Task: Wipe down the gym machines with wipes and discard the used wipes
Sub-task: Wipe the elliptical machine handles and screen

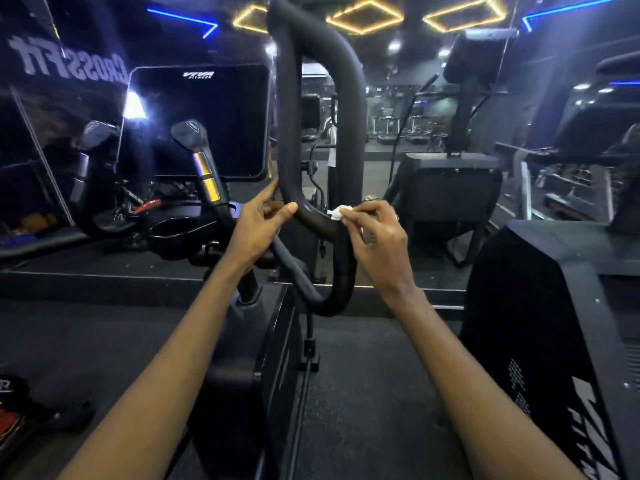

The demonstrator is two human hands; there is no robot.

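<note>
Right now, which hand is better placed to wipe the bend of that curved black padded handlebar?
The right hand: it pinches the small crumpled white wipe against the curved black padded handlebar. The left hand holds no wipe and only grips the bar beside it.

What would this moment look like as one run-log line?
step: wiping | right hand: pinches white wipe against black handle loop | left hand: grips same loop | discard: not yet
</note>
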